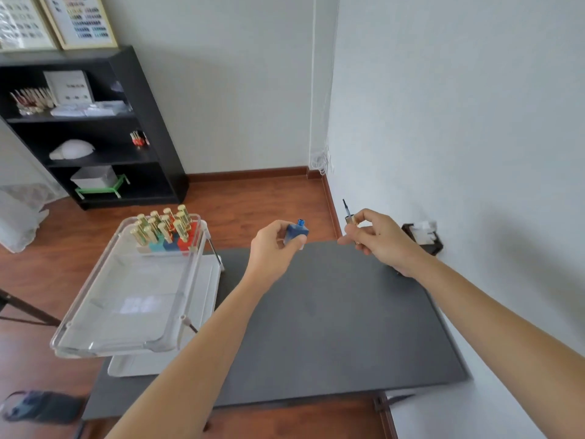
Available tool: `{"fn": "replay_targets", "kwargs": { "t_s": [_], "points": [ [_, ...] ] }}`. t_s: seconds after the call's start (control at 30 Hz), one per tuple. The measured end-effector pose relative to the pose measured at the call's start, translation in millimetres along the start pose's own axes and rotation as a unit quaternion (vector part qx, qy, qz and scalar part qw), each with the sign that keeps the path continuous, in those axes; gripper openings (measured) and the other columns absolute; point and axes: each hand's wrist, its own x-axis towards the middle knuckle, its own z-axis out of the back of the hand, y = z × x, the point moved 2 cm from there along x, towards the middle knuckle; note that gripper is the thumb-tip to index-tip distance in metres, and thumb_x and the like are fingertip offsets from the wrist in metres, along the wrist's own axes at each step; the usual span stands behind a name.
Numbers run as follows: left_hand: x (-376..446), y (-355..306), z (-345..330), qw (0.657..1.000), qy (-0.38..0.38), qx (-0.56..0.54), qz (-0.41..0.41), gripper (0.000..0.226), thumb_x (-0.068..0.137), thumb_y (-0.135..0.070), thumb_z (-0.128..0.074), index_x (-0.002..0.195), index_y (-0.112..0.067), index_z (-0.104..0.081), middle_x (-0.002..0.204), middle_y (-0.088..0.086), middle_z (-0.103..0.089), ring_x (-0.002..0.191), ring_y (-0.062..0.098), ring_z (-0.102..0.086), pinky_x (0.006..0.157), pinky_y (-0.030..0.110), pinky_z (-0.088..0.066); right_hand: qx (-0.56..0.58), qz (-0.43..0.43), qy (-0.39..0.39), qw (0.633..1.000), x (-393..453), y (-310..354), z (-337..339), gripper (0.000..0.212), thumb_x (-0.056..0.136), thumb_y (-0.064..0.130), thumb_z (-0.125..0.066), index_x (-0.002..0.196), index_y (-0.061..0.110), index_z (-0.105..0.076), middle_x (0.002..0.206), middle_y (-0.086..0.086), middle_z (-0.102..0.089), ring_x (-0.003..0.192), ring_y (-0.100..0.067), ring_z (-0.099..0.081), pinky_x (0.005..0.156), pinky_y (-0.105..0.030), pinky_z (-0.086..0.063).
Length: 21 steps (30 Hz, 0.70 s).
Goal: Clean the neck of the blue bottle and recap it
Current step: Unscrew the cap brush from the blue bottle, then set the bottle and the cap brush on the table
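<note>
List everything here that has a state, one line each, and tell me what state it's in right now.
blue bottle: uncapped, neck bare, tilted, held in the air.
cap with brush: off the bottle, brush pointing up.
left hand: shut on the blue bottle.
right hand: shut on the cap with brush.
gold-capped bottles: capped, upright in the tray's far end.
clear tray: near part bare.

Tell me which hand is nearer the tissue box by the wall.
Right. The right hand, holding the brush cap, hovers just left of the tissue box. The left hand, holding the blue bottle, is farther left, over the table's far edge.
</note>
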Motion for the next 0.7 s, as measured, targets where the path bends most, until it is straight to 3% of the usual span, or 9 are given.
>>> {"fn": "replay_targets", "kwargs": {
  "t_s": [0.13, 0.23, 0.33, 0.47, 0.57, 0.7],
  "points": [
    [3.1, 12.6, -3.1, 0.999, -0.002, -0.022, 0.023, 0.013, 0.081, -0.021, -0.071, 0.09, -0.029, -0.068, 0.088, -0.015, -0.073, 0.08, 0.003, -0.066, 0.072, 0.016, -0.044, 0.003, -0.018, -0.045, 0.999, 4.7, -23.3, -9.7, 0.008, 0.088, 0.021, -0.071, 0.084, 0.02, -0.064, 0.079, -0.01, -0.074, 0.065, -0.021, -0.066, 0.069, -0.031, -0.055],
    [4.4, 29.0, -4.8, 0.999, -0.011, -0.012, 0.049, 0.014, 0.08, -0.021, -0.072, 0.093, -0.026, -0.068, 0.091, -0.01, -0.074, 0.087, 0.009, -0.065, 0.078, 0.021, -0.045, -0.022, -0.047, -0.072, 0.996, 8.5, -44.9, -17.4, 0.008, 0.084, 0.015, -0.074, 0.086, 0.016, -0.067, 0.078, -0.01, -0.076, 0.076, -0.031, -0.074, 0.078, -0.038, -0.059],
    [6.3, 53.4, -8.6, 0.997, -0.02, -0.002, 0.079, 0.018, 0.079, -0.019, -0.075, 0.095, -0.022, -0.068, 0.094, -0.006, -0.074, 0.092, 0.014, -0.067, 0.081, 0.02, -0.047, -0.056, -0.07, -0.1, 0.991, 14.1, -68.6, -28.8, 0.012, 0.078, 0.011, -0.076, 0.086, 0.015, -0.068, 0.083, -0.007, -0.076, 0.081, -0.026, -0.074, 0.067, -0.027, -0.054],
    [7.3, 92.0, -15.5, 0.994, -0.03, 0.017, 0.103, 0.019, 0.079, -0.017, -0.077, 0.094, -0.018, -0.066, 0.095, -0.003, -0.073, 0.09, 0.014, -0.068, 0.077, 0.014, -0.045, -0.066, -0.092, -0.116, 0.987, 26.3, -105.3, -49.8, 0.014, 0.077, 0.009, -0.078, 0.085, 0.011, -0.066, 0.085, -0.006, -0.074, 0.076, -0.02, -0.071, 0.07, -0.022, -0.053],
    [9.4, 112.0, -19.5, 0.993, -0.038, 0.034, 0.11, 0.019, 0.081, -0.018, -0.077, 0.095, -0.016, -0.065, 0.093, -0.003, -0.072, 0.085, 0.012, -0.067, 0.074, 0.012, -0.044, -0.079, -0.083, -0.131, 0.985, 34.4, -120.6, -61.8, 0.017, 0.076, 0.01, -0.079, 0.081, 0.015, -0.063, 0.075, 0.003, -0.068, 0.068, -0.008, -0.063, 0.063, -0.008, -0.038],
    [9.1, 134.2, -23.3, 0.99, -0.051, 0.045, 0.126, 0.017, 0.082, -0.018, -0.076, 0.094, -0.019, -0.063, 0.088, -0.008, -0.069, 0.081, 0.007, -0.065, 0.072, 0.011, -0.045, -0.081, -0.08, -0.153, 0.982, 42.1, -138.7, -72.7, 0.02, 0.078, 0.008, -0.076, 0.078, 0.016, -0.058, 0.07, 0.004, -0.065, 0.068, -0.012, -0.061, 0.061, -0.009, -0.037]
  ]
}}
